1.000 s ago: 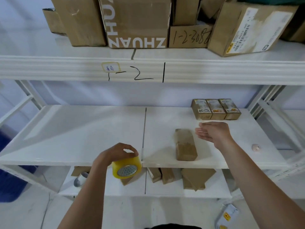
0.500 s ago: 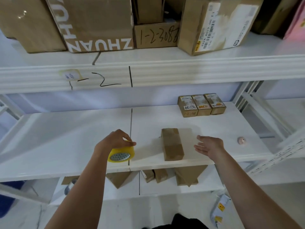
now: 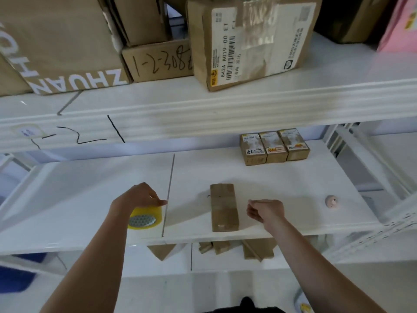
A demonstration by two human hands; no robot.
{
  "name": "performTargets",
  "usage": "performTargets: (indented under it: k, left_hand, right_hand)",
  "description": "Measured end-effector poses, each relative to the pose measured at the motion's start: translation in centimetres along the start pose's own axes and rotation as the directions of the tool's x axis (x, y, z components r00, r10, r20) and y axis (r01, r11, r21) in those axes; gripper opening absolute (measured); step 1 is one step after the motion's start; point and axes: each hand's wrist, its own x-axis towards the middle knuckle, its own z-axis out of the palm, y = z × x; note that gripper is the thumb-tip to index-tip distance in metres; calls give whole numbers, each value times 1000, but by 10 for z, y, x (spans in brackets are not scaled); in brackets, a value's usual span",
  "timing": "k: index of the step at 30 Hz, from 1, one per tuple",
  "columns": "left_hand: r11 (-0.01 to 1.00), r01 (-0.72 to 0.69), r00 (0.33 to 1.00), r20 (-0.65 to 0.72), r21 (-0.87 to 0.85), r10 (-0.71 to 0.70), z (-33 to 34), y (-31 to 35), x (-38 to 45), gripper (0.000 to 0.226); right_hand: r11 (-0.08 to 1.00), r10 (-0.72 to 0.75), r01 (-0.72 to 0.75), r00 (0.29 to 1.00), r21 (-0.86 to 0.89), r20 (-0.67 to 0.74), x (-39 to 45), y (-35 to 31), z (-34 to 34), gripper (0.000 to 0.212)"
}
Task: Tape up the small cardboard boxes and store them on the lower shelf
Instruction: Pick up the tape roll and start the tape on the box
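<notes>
Step in hand, by the look of it: getting tape onto the small box (image 3: 224, 207).

- Small box: lying lengthwise on the middle shelf (image 3: 90, 199), close to the front edge, untouched by either hand.
- Left hand (image 3: 138, 197): left of the box, fingers curled over the top of the yellow tape roll (image 3: 144, 217), holding it just above or on the shelf beside the seam; which of the two cannot be told.
- Right hand (image 3: 266, 211): just right of the box, fingers loosely curled, holding nothing, not touching the box.
- Behind the box, further back: three labelled boxes (image 3: 274, 146) in a row. Well to the right of the box: a small pink round thing (image 3: 331, 201).
- Below the box: the lower shelf (image 3: 140, 267), with brown cardboard pieces (image 3: 237, 247) already on it.

To do it well:
- Steady the box with the right hand first.
- Find the tape's free end before bringing the roll over.
- Lay the strip along the flap seam, pressing flat to avoid wrinkles.
- Mind the front edge: a push could tip the box off.
</notes>
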Motion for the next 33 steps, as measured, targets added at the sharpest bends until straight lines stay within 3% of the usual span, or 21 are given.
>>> performTargets:
  k: [6, 13, 33]
  left_hand:
    - [996, 91, 995, 42, 8, -91, 0, -13, 3, 41]
    - [995, 100, 993, 69, -15, -98, -7, -27, 15, 43]
    - [997, -46, 991, 127, 58, 38, -5, 13, 26, 44]
  right_hand:
    - [998, 37, -32, 996, -54, 84, 8, -2, 10, 13]
    - [990, 109, -98, 988, -100, 113, 10, -4, 22, 13]
    - [965, -16, 4, 999, -262, -41, 29, -12, -7, 14]
